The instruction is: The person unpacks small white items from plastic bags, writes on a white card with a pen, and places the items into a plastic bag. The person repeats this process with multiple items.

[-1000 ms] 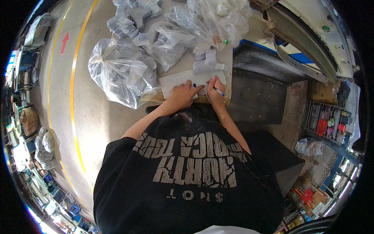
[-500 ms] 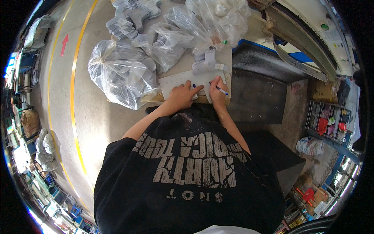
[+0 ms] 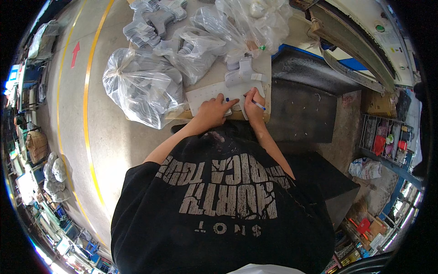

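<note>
My right hand (image 3: pixel 254 106) is closed round a white pen with a blue end (image 3: pixel 258 106), its tip down at a white sheet of paper (image 3: pixel 200 95) on the table. My left hand (image 3: pixel 214 111) lies on the same sheet, fingers apart and the index finger stretched toward the pen. A small dark blue piece (image 3: pixel 227 99), perhaps the pen's cap, shows among its fingers; I cannot tell whether they grip it. Just beyond the sheet lies a grey, curved stack of flat pieces (image 3: pixel 239 75) with a white label.
On the table stand a tied clear plastic bag (image 3: pixel 141 86) of grey pieces, an open bag (image 3: pixel 194 52) and another clear bag (image 3: pixel 255 23). Loose grey stacks (image 3: pixel 141 32) lie at the far left. A black bin-like surface (image 3: pixel 303 112) borders the table's right side, beside machinery (image 3: pixel 356 41).
My right hand and the pen have shifted very slightly left. My left hand stays in place on the paper.
</note>
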### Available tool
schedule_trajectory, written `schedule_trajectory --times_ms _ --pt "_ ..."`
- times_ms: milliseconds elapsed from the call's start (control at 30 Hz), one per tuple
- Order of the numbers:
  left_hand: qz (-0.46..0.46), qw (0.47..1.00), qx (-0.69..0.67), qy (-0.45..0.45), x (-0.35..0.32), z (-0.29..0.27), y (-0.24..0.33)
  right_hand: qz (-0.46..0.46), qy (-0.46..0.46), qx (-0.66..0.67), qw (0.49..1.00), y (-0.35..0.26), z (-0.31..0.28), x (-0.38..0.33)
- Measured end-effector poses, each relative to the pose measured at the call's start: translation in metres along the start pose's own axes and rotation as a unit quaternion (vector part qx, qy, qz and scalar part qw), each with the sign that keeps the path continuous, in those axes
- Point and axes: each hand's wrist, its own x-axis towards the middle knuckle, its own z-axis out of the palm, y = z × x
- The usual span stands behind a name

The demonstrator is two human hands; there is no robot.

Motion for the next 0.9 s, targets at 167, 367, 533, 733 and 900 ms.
schedule_trajectory --times_ms 167,367,533,733,900 --pt "-0.009 1.000 -0.002 0.004 0.001 0.003 0.001 -0.013 0.005 0.007 1.000 -0.005 -0.003 0.000" --pt "-0.011 1.000 0.000 0.001 0.000 0.001 0.002 -0.005 0.004 0.005 1.000 -0.009 -0.005 0.001" --pt "-0.009 1.000 -0.005 -0.002 0.000 0.001 0.001 0.001 -0.001 -0.017 1.000 -0.006 -0.005 0.001" --pt "-0.008 1.000 -0.001 -0.002 0.001 0.002 0.001 -0.013 0.045 0.006 0.999 -0.003 -0.001 0.001" --pt "-0.014 1.000 -0.002 -0.006 -0.003 0.007 0.004 0.067 0.018 0.004 0.998 -0.015 -0.012 -0.006"
